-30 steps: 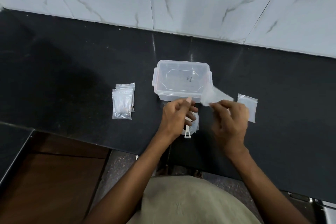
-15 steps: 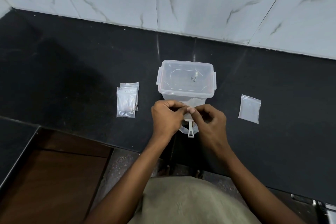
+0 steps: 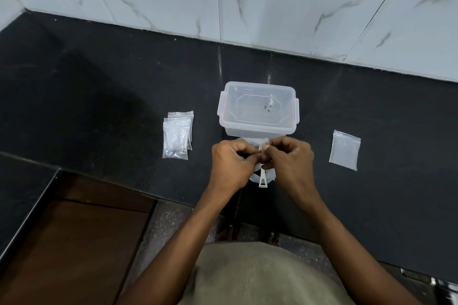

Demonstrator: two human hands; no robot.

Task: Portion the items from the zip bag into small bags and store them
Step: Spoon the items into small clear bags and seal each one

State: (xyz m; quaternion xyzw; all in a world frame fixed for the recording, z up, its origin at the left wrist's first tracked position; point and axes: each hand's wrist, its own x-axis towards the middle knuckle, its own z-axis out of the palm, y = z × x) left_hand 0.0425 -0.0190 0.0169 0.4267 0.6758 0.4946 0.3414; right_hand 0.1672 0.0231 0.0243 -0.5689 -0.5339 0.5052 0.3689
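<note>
My left hand (image 3: pixel 231 164) and my right hand (image 3: pixel 291 162) meet in front of a clear plastic box, and both pinch the top edge of a small clear bag (image 3: pixel 263 147); most of that bag is hidden by my fingers. The lidded box (image 3: pixel 257 109) stands just beyond my hands, with a few small dark items on or under its lid. A small stack of clear zip bags (image 3: pixel 177 137) lies to the left on the black counter. One single clear bag (image 3: pixel 344 150) lies to the right. Under my hands sits a small white plastic scoop or cup (image 3: pixel 262 178).
The black stone counter (image 3: pixel 99 96) runs back to a white marble-tiled wall (image 3: pixel 272 2). Its front edge passes just below my hands, with a brown floor or cabinet (image 3: pixel 74 242) lower left.
My right hand carried the small bag from the right into the middle, and both hands now pinch its top together. The camera view shifted slightly.
</note>
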